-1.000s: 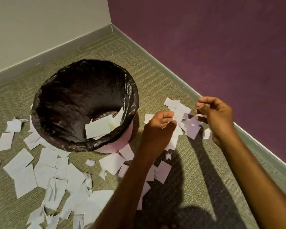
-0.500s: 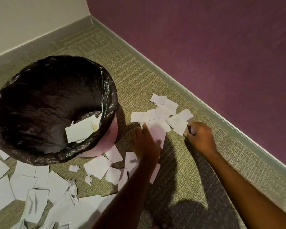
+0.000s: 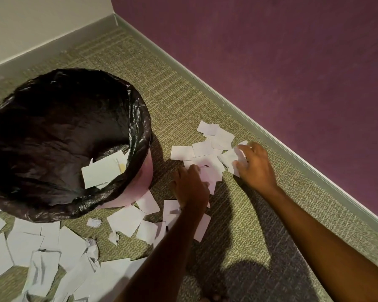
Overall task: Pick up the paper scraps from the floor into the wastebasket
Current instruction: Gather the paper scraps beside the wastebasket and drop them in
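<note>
Right hand [image 3: 254, 164] has now closed round a scrap [image 3: 229, 158] (crumpling it); left hand [image 3: 190, 186] rests on the pile [image 3: 205, 159], grip unclear.

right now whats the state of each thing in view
wastebasket, upright, lined with black bag
scraps inside, few, resting against the liner
scraps by the wall, loose pile on carpet
scraps near the basket, scattered, some crumpled
left hand, on the wall pile, grip hidden
right hand, gripping crumpled scraps from that pile
</note>
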